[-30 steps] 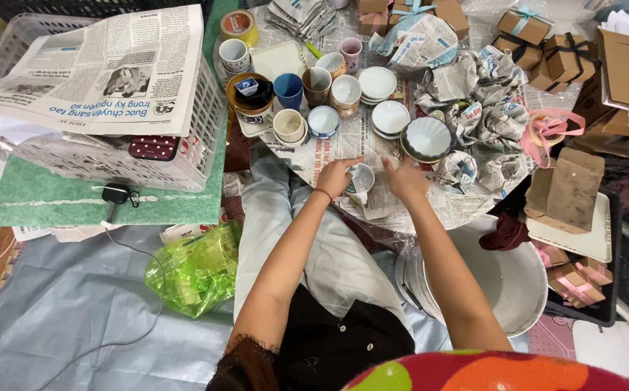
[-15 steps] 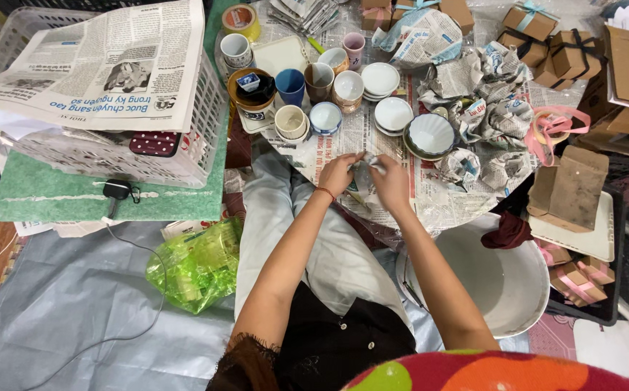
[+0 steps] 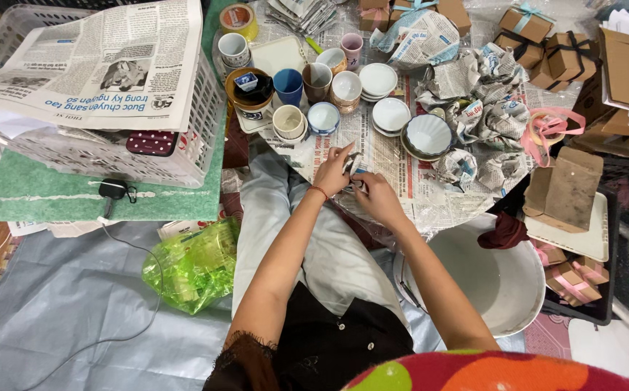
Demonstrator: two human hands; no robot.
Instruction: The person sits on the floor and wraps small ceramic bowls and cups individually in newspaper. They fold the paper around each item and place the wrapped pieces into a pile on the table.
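Note:
My left hand [image 3: 334, 172] and my right hand [image 3: 375, 195] are pressed together over a sheet of newspaper [image 3: 394, 163] spread on the floor. Between the fingers sits a small item half wrapped in newsprint [image 3: 352, 165]; both hands grip it. What it is stays hidden by the paper and fingers. Just beyond my hands stand several cups and bowls: a cream cup [image 3: 288, 121], a small blue-rimmed bowl [image 3: 323, 116], a blue cup [image 3: 288, 85] and a ribbed white bowl [image 3: 429, 135]. Several crumpled newspaper bundles [image 3: 484, 108] lie to the right.
A white plastic basket [image 3: 104, 156] topped with newspaper stands at the left, on a green mat [image 3: 76, 197]. A green plastic bag [image 3: 193, 263] lies by my left knee. A big white basin [image 3: 503, 282] sits at my right. Brown gift boxes [image 3: 546, 43] and cardboard [image 3: 564, 190] crowd the right.
My hands have drawn closer together around the small item, and newsprint now covers more of it. The surrounding cups, bowls and boxes have not moved.

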